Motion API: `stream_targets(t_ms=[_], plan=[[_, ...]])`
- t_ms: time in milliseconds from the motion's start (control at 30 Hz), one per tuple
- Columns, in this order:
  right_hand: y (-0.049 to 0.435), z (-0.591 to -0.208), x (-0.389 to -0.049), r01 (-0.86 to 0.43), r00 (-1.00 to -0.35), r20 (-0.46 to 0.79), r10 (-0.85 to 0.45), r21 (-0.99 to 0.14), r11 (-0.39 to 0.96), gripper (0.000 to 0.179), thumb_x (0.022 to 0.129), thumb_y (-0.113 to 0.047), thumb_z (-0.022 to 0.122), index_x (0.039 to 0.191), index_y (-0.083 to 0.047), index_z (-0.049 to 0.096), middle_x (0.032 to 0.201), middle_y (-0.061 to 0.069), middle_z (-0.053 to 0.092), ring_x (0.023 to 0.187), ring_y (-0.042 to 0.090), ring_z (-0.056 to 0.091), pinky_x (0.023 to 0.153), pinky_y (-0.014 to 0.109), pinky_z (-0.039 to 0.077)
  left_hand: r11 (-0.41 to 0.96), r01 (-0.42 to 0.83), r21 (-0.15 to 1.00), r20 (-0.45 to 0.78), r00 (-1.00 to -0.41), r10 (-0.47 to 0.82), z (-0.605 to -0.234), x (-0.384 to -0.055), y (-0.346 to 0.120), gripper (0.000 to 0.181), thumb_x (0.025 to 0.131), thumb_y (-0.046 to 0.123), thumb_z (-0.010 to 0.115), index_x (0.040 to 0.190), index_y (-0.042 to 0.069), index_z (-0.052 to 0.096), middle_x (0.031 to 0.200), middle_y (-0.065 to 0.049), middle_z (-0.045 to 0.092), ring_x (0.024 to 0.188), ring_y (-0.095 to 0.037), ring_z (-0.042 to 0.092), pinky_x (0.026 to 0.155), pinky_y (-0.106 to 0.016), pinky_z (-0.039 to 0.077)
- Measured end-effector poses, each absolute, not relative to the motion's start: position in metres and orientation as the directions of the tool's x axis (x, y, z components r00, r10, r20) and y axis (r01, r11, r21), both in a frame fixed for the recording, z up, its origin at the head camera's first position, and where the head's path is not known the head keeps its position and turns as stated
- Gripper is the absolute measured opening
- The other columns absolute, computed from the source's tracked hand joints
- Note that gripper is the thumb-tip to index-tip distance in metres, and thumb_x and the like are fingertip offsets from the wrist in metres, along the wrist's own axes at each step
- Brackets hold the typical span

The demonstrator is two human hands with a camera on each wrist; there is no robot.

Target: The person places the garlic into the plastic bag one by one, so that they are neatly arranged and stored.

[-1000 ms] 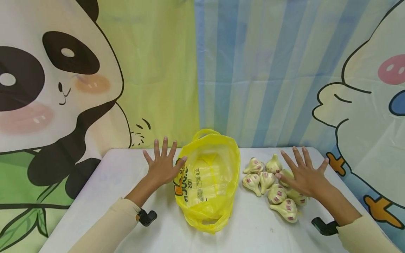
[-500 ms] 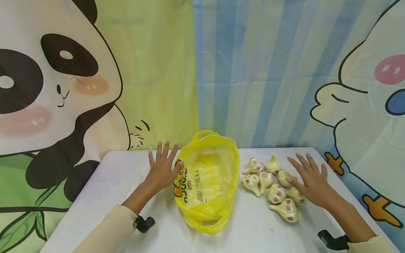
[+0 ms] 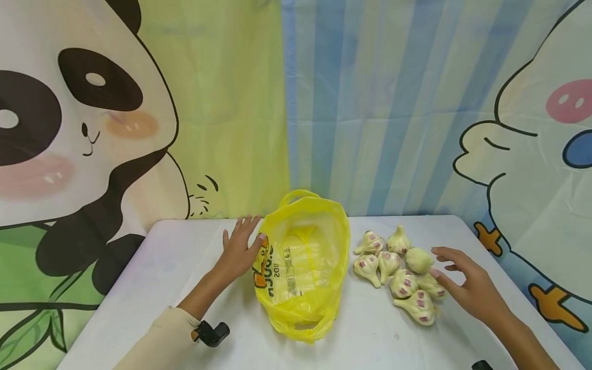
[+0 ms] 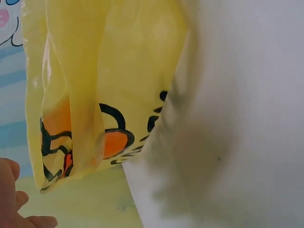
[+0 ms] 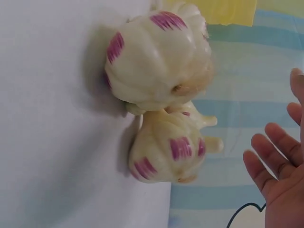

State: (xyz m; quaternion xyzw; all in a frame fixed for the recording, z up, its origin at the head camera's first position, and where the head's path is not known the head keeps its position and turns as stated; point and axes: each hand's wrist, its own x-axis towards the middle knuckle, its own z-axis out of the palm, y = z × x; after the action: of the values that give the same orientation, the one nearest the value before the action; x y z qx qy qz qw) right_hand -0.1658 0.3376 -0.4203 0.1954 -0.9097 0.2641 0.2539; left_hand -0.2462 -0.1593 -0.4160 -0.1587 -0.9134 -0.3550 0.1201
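A yellow plastic bag [image 3: 287, 311] with black and orange print stands with its mouth wide open in the middle of the white table. My left hand [image 3: 238, 252] is at the bag's left side, fingers extended and thumb overlapping the rim in the head view. To the bag's right lie several garlic bulbs [image 3: 416, 307], cream with purple marks, gathered in a loose cluster. Beside their right edge is my right hand [image 3: 476, 288], fingers loosely bent and thumb apart, holding nothing. In the right wrist view, bulbs [image 5: 161, 57] appear close up, apart from the fingers.
The white table [image 3: 370, 334] reaches back to a printed curtain [image 3: 351, 103] with a panda and a white cartoon animal. A handle loop [image 3: 300, 194] rises at the bag's far end, another lies at its near end. A black wrist camera [image 3: 213, 334] sits on the left wrist.
My right hand has drawn to the right and turned from spread flat to loosely bent beside the bulbs. My left hand has lowered slightly and its fingers have come closer together. Bag and bulbs stay put.
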Motion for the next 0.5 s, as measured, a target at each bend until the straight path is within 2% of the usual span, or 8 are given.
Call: stream_targets(t_ms=[67, 133, 300, 500], plan=[[0.338, -0.425, -0.162, -0.496, -0.796, 0.574, -0.193, -0.435, 0.752, 0.057, 0.078, 0.004, 0.078, 0.131, -0.008, 0.058, 0.122, 0.004, 0.059, 0.100, 0.000, 0.055, 0.081, 0.005, 0.041, 0.673, 0.373, 0.639, 0.331, -0.923, 0.197, -0.418, -0.245, -0.158, 0.059, 0.103, 0.041, 0.046, 0.154, 0.015, 0.030, 0.157, -0.017, 0.024, 0.146, -0.037, 0.006, 0.106, -0.068, -0.008], [0.338, -0.428, -0.157, -0.476, -0.816, 0.555, -0.164, -0.484, 0.734, 0.054, 0.079, 0.003, 0.078, 0.129, -0.009, 0.060, 0.119, 0.002, 0.060, 0.097, 0.000, 0.057, 0.081, 0.006, 0.043, 0.649, 0.366, 0.667, 0.326, -0.927, 0.187, -0.422, -0.243, -0.157, 0.060, 0.103, 0.039, 0.047, 0.154, 0.015, 0.029, 0.157, -0.015, 0.024, 0.146, -0.036, 0.007, 0.107, -0.067, -0.006], [0.337, -0.433, -0.144, -0.446, -0.858, 0.496, -0.134, -0.590, 0.673, 0.049, 0.080, 0.003, 0.077, 0.126, -0.007, 0.061, 0.118, 0.000, 0.061, 0.096, 0.004, 0.060, 0.081, 0.010, 0.045, 0.610, 0.333, 0.719, 0.297, -0.941, 0.163, -0.429, -0.239, -0.155, 0.062, 0.103, 0.037, 0.048, 0.155, 0.014, 0.025, 0.158, -0.012, 0.022, 0.146, -0.032, 0.006, 0.110, -0.064, -0.002], [0.335, -0.442, -0.138, -0.439, -0.882, 0.446, -0.154, -0.654, 0.616, 0.047, 0.083, 0.003, 0.075, 0.126, -0.005, 0.060, 0.117, 0.001, 0.062, 0.097, 0.010, 0.061, 0.081, 0.016, 0.048, 0.580, 0.249, 0.776, 0.240, -0.966, 0.094, -0.431, -0.236, -0.155, 0.064, 0.102, 0.044, 0.046, 0.157, 0.023, 0.019, 0.160, -0.010, 0.017, 0.147, -0.029, 0.006, 0.112, -0.061, 0.006]])
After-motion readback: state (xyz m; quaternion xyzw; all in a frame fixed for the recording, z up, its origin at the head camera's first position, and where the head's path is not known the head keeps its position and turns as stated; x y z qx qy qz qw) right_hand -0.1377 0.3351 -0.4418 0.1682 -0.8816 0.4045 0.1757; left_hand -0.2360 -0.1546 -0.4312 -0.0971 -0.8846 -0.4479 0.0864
